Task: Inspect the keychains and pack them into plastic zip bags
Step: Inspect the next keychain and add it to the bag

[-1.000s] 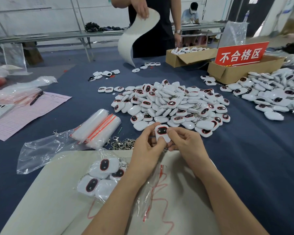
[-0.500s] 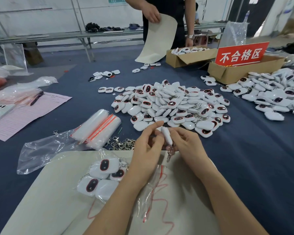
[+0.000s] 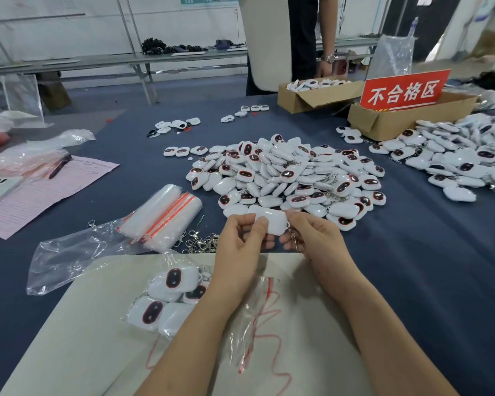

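Observation:
A white keychain (image 3: 275,222) is held between both hands, its plain back facing me and its metal clasp hanging under my right fingers. My left hand (image 3: 240,248) pinches its left end and my right hand (image 3: 315,238) pinches its right end. Behind them lies a big pile of white keychains (image 3: 286,178) with dark red-rimmed faces. A clear zip bag (image 3: 169,298) holding several keychains lies on the beige sheet (image 3: 69,338) under my left forearm. An empty zip bag (image 3: 255,318) with a red strip lies between my forearms.
A pack of zip bags (image 3: 160,218) and loose metal clasps (image 3: 200,244) lie left of my hands. A second keychain pile (image 3: 463,158) is at the right. Two cardboard boxes (image 3: 320,95) and a red sign (image 3: 403,90) stand behind. A person stands across the table.
The keychain has been turned over in my hands, from face up through edge-on to back up. The person across the table has lifted the white sheet upright.

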The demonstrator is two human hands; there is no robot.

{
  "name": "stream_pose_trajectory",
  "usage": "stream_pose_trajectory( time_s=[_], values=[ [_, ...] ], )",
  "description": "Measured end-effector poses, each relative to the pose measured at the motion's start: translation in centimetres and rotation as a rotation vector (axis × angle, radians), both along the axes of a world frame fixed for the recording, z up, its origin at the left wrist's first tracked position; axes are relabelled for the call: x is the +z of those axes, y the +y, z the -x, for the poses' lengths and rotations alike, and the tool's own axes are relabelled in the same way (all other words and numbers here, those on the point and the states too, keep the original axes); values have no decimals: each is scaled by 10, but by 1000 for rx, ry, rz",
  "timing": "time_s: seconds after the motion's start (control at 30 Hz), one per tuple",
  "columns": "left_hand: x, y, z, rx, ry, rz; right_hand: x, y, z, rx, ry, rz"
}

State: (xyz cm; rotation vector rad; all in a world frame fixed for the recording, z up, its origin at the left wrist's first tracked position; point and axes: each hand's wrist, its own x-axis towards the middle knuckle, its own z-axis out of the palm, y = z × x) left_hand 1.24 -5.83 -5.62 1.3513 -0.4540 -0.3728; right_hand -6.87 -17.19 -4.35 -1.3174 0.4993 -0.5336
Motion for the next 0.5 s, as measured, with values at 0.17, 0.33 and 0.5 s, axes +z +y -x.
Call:
stream_pose_trajectory(
  time_s=[0.17, 0.33, 0.5],
  values=[
    [0, 0, 0, -9, 31, 9, 0, 0, 0, -14, 5, 19],
    [1, 0, 0, -10, 31, 6, 1, 0, 0, -12, -8, 17],
    [1, -1, -1, 13, 20, 34, -1, 0, -1, 19, -34, -1]
  ],
)
